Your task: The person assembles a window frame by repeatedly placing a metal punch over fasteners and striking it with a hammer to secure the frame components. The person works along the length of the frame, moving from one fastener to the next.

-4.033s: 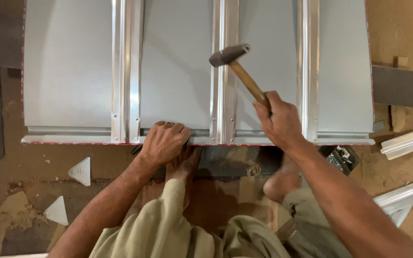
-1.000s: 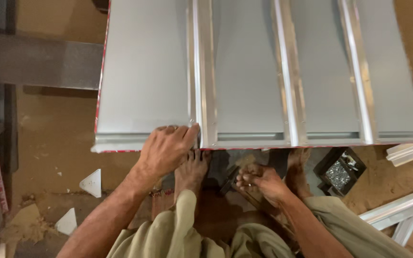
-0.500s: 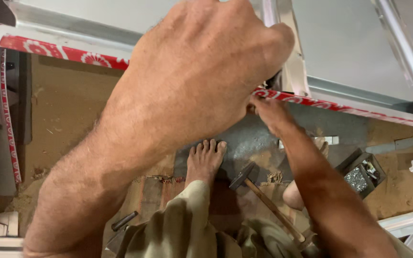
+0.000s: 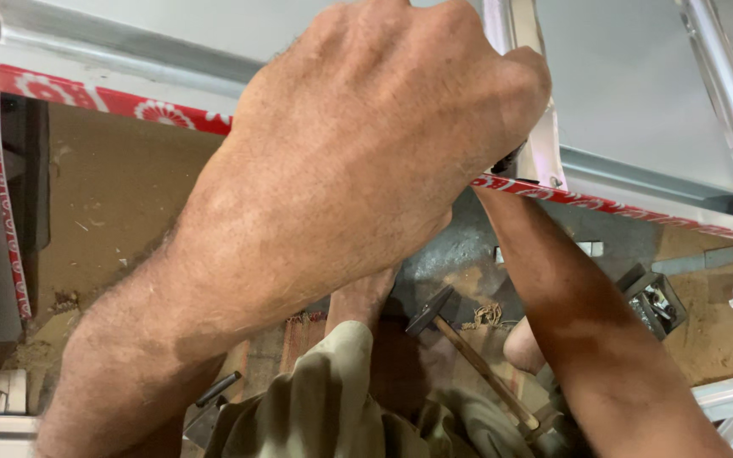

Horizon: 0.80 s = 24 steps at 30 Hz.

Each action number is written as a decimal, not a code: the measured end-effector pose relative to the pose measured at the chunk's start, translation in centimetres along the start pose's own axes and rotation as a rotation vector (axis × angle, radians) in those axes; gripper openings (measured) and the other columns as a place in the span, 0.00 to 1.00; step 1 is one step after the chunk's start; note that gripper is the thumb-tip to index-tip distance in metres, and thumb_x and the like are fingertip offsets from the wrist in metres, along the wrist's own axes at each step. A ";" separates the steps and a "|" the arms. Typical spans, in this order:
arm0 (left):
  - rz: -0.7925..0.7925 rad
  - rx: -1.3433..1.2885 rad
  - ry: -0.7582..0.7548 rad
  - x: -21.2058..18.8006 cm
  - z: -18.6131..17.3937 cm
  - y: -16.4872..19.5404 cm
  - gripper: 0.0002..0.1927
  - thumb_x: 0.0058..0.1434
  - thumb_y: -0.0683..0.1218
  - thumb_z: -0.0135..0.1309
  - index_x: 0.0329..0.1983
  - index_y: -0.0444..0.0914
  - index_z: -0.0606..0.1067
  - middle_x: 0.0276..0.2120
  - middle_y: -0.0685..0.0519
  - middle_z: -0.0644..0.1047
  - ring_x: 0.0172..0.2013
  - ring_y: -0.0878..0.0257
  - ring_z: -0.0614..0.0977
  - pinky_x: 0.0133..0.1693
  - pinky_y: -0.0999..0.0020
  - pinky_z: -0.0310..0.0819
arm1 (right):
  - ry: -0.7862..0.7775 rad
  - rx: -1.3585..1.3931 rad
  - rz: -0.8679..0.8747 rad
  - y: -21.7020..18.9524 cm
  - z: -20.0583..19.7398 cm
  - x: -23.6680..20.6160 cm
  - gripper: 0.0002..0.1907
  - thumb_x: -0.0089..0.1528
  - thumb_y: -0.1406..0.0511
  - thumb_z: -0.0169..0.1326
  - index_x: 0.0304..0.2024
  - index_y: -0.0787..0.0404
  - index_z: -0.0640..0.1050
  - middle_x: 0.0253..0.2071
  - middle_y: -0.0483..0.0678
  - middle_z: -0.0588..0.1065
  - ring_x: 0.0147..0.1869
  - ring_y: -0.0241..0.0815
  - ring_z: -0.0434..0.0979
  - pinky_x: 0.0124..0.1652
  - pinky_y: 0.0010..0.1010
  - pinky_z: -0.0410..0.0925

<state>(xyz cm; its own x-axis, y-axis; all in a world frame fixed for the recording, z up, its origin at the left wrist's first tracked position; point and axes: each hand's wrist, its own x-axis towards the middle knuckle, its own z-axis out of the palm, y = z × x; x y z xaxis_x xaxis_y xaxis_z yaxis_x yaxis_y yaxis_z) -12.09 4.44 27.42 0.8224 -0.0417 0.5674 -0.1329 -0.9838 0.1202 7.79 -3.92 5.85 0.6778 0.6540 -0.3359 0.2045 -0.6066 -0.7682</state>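
The left hand fills the middle of the view, its fingers curled tight over the near edge of the grey sheet-metal panel, right beside the bright aluminium rail at one o'clock. The panel is tilted up off the floor, its red-patterned edge strip running from nine o'clock towards three. The right forearm passes under the panel edge; the right hand itself is hidden behind the left one, so whether it is gripping or spread cannot be told. The hammer lies on the floor at six o'clock, untouched, just beside a bare foot. A cut could be caused by the thin sheet edge sliding through the curled fingers. If the grip slipped, the raised panel could be dropped onto the foot or the hidden hand, which sits beneath it.
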 end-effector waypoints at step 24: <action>-0.250 -0.177 -0.331 -19.1 15.4 4.2 0.06 0.55 0.40 0.56 0.36 0.38 0.71 0.28 0.52 0.79 0.31 0.55 0.83 0.33 0.59 0.78 | -0.700 -1.033 -0.016 28.3 2.6 -29.2 0.25 0.55 0.57 0.59 0.53 0.60 0.72 0.44 0.59 0.74 0.50 0.60 0.76 0.50 0.51 0.70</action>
<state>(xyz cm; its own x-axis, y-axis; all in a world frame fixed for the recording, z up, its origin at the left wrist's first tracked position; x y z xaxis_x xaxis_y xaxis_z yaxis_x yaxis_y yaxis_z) -19.87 -1.58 4.52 0.9701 0.1118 0.2156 0.0235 -0.9268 0.3747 -8.04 -39.00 -7.57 0.2138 0.5724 -0.7916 0.8826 -0.4604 -0.0946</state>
